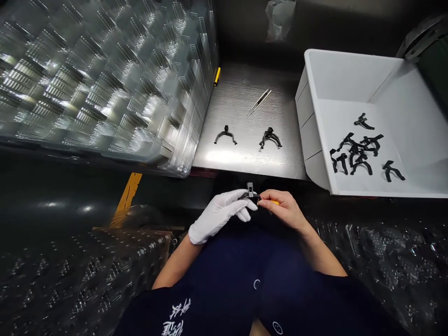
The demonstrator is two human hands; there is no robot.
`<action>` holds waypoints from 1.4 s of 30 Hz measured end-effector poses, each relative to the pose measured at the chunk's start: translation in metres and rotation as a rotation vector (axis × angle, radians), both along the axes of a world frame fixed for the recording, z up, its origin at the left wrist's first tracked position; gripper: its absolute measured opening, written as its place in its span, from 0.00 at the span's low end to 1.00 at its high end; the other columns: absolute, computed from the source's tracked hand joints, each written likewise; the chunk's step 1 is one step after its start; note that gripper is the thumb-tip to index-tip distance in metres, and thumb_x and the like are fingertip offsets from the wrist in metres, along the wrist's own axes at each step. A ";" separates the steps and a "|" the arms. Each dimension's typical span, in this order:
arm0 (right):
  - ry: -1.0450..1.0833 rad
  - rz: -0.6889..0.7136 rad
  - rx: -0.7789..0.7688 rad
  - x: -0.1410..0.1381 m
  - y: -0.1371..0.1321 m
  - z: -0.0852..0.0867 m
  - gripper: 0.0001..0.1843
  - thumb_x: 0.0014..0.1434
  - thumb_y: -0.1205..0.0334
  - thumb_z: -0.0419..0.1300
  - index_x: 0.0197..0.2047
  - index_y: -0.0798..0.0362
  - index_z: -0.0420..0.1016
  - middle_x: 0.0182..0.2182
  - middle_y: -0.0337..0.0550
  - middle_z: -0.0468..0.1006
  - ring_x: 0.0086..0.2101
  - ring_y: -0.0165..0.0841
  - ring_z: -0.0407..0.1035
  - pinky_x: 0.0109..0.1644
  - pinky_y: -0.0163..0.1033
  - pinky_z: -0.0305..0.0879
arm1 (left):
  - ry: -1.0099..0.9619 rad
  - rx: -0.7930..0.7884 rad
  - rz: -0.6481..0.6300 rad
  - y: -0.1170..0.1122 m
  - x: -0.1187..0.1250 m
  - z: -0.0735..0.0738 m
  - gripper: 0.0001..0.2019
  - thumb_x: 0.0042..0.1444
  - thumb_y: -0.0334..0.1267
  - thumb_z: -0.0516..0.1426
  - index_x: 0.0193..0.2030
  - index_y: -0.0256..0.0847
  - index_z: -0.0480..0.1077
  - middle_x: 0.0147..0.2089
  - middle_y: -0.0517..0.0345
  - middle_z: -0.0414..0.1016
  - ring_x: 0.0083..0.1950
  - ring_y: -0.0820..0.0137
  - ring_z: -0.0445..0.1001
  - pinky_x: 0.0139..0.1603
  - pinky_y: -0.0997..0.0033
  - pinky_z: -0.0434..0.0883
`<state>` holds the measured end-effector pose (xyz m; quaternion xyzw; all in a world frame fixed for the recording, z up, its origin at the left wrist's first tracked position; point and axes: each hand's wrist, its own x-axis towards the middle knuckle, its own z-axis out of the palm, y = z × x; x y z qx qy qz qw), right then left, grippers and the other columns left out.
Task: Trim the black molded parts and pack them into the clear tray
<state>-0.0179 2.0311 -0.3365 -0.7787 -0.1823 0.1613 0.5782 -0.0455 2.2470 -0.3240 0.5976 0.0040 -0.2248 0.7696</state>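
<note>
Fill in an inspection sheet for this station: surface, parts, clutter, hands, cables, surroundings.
Surface: metal tabletop, reflective.
Job's things: black-and-grey part in the left hand; black forked parts on the tabletop, similar ones inside the white bin.
Clutter: slim cutter-like tool and yellow-and-black item lying on the tabletop.
Hands: left, white-gloved, grips the part; right hand, bare, at the part's end with a yellow-orange item, mostly hidden.
Cables: nothing seen.
Surroundings: stacked clear trays left, white bin right.

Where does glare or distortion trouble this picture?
Head view: glare streaks the clear trays; head view: the metal tabletop shines softly; head view: the white bin looks stretched, probably by the lens; head view: the left hand appears reasonably sharp.
</note>
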 end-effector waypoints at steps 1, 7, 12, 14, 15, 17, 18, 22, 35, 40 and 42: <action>-0.005 -0.004 -0.007 -0.001 0.000 -0.001 0.21 0.65 0.44 0.60 0.31 0.54 0.76 0.23 0.38 0.71 0.22 0.27 0.62 0.26 0.34 0.59 | 0.035 -0.037 -0.014 0.001 0.000 -0.001 0.19 0.59 0.45 0.63 0.53 0.35 0.76 0.42 0.45 0.82 0.30 0.69 0.78 0.34 0.67 0.77; -0.204 0.000 -0.025 -0.009 0.007 -0.004 0.18 0.66 0.49 0.59 0.30 0.52 0.72 0.23 0.39 0.73 0.23 0.27 0.63 0.27 0.34 0.61 | -0.060 0.142 0.122 -0.008 0.002 -0.014 0.15 0.61 0.50 0.60 0.36 0.39 0.76 0.21 0.65 0.66 0.20 0.78 0.57 0.22 0.76 0.59; -0.099 -0.074 -0.001 -0.011 0.009 -0.010 0.16 0.64 0.51 0.62 0.29 0.52 0.71 0.21 0.36 0.69 0.21 0.26 0.60 0.24 0.33 0.56 | -0.004 0.102 0.130 -0.014 0.004 -0.014 0.22 0.64 0.56 0.56 0.31 0.38 0.72 0.18 0.67 0.56 0.20 0.78 0.52 0.22 0.75 0.53; 0.016 -0.118 0.039 -0.008 0.007 -0.016 0.17 0.63 0.49 0.62 0.30 0.53 0.71 0.20 0.35 0.67 0.20 0.26 0.59 0.24 0.33 0.56 | 0.036 0.023 0.087 -0.013 0.003 -0.013 0.22 0.66 0.56 0.54 0.34 0.36 0.73 0.20 0.64 0.61 0.20 0.79 0.51 0.21 0.74 0.53; 0.068 -0.139 0.063 -0.006 0.007 -0.019 0.18 0.63 0.48 0.62 0.30 0.53 0.71 0.19 0.34 0.66 0.19 0.26 0.59 0.23 0.33 0.55 | 0.039 -0.013 0.070 -0.013 0.002 -0.013 0.22 0.66 0.55 0.54 0.38 0.35 0.73 0.24 0.61 0.67 0.20 0.79 0.53 0.21 0.74 0.54; 0.126 -0.159 0.084 -0.003 0.007 -0.024 0.19 0.63 0.46 0.61 0.31 0.53 0.72 0.18 0.33 0.66 0.19 0.26 0.58 0.23 0.33 0.55 | -0.015 -0.007 0.064 -0.012 0.005 -0.017 0.20 0.65 0.53 0.55 0.47 0.35 0.72 0.35 0.52 0.77 0.21 0.78 0.60 0.22 0.74 0.60; 0.113 -0.167 0.076 -0.002 0.008 -0.024 0.19 0.64 0.45 0.61 0.32 0.53 0.73 0.18 0.33 0.66 0.19 0.26 0.59 0.23 0.33 0.56 | -0.078 0.056 0.079 -0.010 0.008 -0.020 0.19 0.66 0.52 0.55 0.50 0.36 0.70 0.39 0.50 0.79 0.22 0.77 0.63 0.24 0.74 0.63; -0.208 -0.263 -0.033 -0.006 0.008 -0.006 0.18 0.64 0.48 0.62 0.49 0.53 0.76 0.21 0.32 0.69 0.20 0.27 0.62 0.26 0.33 0.62 | -0.421 0.609 0.258 0.003 0.044 -0.029 0.12 0.69 0.44 0.51 0.46 0.41 0.73 0.37 0.55 0.80 0.27 0.73 0.73 0.33 0.73 0.69; -0.145 -0.530 -1.304 0.099 -0.174 0.059 0.15 0.60 0.60 0.62 0.50 0.52 0.81 0.41 0.48 0.84 0.45 0.44 0.75 0.43 0.41 0.64 | -0.516 1.519 0.459 0.025 0.127 -0.026 0.20 0.68 0.49 0.52 0.54 0.38 0.75 0.47 0.39 0.75 0.43 0.52 0.73 0.33 0.63 0.61; -0.068 -0.495 -1.359 0.110 -0.182 0.053 0.09 0.59 0.60 0.63 0.39 0.54 0.83 0.37 0.51 0.83 0.43 0.45 0.75 0.40 0.40 0.63 | -0.681 1.325 0.553 0.025 0.103 -0.021 0.21 0.67 0.49 0.55 0.59 0.38 0.73 0.46 0.44 0.77 0.43 0.54 0.75 0.39 0.61 0.66; -0.212 -0.643 -1.271 0.091 -0.175 0.059 0.12 0.63 0.60 0.58 0.43 0.54 0.82 0.39 0.51 0.83 0.42 0.43 0.75 0.42 0.41 0.64 | -0.731 1.205 0.536 0.020 0.088 -0.018 0.21 0.66 0.50 0.55 0.58 0.39 0.74 0.43 0.50 0.78 0.39 0.60 0.75 0.40 0.63 0.68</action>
